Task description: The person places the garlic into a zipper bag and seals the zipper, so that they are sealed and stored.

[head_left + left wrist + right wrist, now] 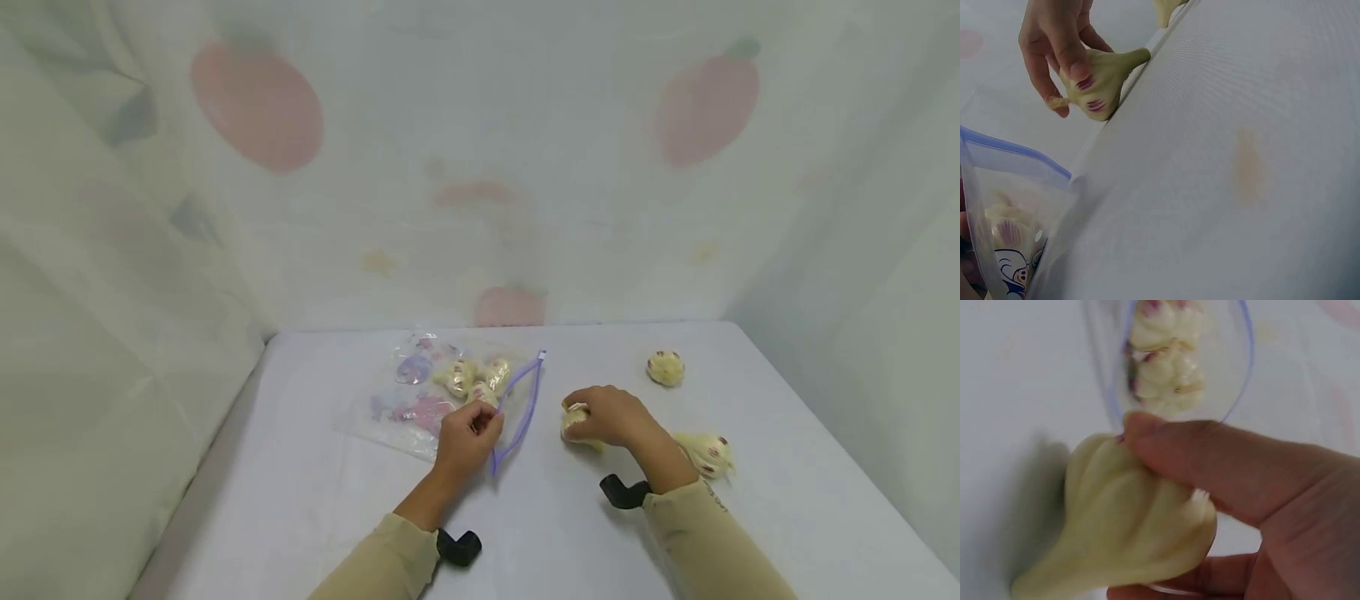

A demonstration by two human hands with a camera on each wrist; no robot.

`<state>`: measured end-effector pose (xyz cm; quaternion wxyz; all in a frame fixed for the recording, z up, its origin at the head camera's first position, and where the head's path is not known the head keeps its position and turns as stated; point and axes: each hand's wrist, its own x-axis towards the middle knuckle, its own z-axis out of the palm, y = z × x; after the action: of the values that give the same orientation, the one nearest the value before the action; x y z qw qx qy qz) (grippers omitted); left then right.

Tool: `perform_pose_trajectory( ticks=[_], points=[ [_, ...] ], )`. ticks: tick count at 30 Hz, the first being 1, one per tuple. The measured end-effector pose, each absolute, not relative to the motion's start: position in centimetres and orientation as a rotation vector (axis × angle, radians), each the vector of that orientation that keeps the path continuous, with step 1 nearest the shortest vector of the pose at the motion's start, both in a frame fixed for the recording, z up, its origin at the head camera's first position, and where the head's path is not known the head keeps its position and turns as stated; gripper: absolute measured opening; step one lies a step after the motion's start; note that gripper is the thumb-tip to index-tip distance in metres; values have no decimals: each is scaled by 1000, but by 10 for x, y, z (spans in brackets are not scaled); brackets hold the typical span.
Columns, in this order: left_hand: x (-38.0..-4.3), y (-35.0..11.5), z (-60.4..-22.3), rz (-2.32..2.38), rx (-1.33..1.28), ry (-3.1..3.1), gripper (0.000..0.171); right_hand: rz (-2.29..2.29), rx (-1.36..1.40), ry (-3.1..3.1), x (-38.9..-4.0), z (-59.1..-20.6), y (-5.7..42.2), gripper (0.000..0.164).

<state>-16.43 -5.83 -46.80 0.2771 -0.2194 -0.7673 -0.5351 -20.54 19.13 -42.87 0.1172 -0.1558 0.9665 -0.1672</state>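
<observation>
A clear zip bag (412, 400) with coloured prints and a purple zip edge lies left of centre on the white table, its mouth parted toward the right. Three pale garlic bulbs (457, 377) show inside it. My left hand (465, 442) pinches the near side of the bag's mouth. To the right of that mouth, my right hand (618, 417) grips another garlic bulb (1129, 512) between thumb and fingers. Purple marks and a stem show on this bulb (1100, 87) in the left wrist view.
One loose garlic bulb (665, 367) lies at the back right of the table (300, 517). A second loose bulb (708, 456) sits beside my right forearm, partly hidden by it. Black wrist-worn pieces (624, 492) stick out near both cuffs. Printed curtains (585, 208) stand around the table.
</observation>
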Motion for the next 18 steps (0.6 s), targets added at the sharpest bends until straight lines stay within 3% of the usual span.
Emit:
perform_pose_trajectory(
  ticks=[11,18],
  points=[
    [-163,-58,-468,-1423,-573,-2072,12,-706,-242,2781,-215,-441,177,64],
    [-163,-56,-468,-1431,-558,-2077,11,-820,-184,2758,-215,-446,179,51]
  ],
)
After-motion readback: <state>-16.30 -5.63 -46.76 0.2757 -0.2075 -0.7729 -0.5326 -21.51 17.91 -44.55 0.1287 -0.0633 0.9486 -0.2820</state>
